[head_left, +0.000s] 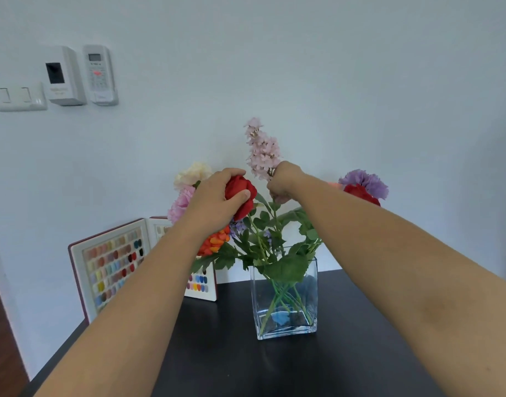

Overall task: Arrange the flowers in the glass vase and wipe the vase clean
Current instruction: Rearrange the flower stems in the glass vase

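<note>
Pale blue-white wall [303, 67] behind; we log a white double switch plate [19, 96], a white wall box [65, 75] and a white remote control [100, 74] mounted at its upper left. Black counter [217, 353] carries a square clear glass vase [286, 316] toward its back edge, green stems inside. Our left hand [214, 200] grips a red rose [241, 196]; our right hand [284, 180] pinches the stem of a pale lilac flower spike [261, 149]. An open colour-swatch book [114, 265] stands at the back left corner.
</note>
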A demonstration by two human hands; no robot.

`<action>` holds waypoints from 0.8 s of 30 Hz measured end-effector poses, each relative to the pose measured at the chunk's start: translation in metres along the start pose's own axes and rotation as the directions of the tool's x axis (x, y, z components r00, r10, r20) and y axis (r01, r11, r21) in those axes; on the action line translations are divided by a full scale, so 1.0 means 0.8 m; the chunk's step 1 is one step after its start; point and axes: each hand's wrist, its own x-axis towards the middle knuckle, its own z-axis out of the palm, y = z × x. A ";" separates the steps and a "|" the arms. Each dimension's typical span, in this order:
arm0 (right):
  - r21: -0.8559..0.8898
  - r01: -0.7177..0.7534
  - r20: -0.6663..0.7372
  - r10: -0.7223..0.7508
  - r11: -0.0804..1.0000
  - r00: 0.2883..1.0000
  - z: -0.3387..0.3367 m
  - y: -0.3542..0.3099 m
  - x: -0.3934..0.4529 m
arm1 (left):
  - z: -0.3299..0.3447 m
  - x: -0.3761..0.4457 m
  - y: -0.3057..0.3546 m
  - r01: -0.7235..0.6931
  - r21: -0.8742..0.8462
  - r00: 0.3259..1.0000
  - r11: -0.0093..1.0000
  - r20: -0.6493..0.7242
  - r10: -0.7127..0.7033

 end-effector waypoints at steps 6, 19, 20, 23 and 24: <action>0.128 -0.061 -0.032 0.066 0.990 0.997 0.025 0.036 0.010 | 0.001 -0.002 -0.001 -0.003 0.008 1.000 1.000 0.006 0.002; -0.240 -0.119 0.048 0.135 0.963 0.990 0.033 0.037 0.009 | 0.002 -0.006 -0.006 -0.030 0.014 0.999 0.999 0.018 0.030; -0.271 -0.116 0.053 0.135 0.956 0.989 0.033 0.037 0.007 | 0.001 -0.006 -0.006 -0.025 0.010 0.999 1.000 0.020 0.025; -0.367 -0.078 0.058 0.106 0.927 0.993 0.037 0.040 0.003 | 0.002 -0.006 -0.006 -0.018 -0.002 0.999 1.000 0.029 0.018; -0.393 -0.051 0.062 0.082 0.918 0.995 0.039 0.040 0.004 | 0.002 -0.006 -0.007 -0.023 0.009 0.999 1.000 0.031 0.023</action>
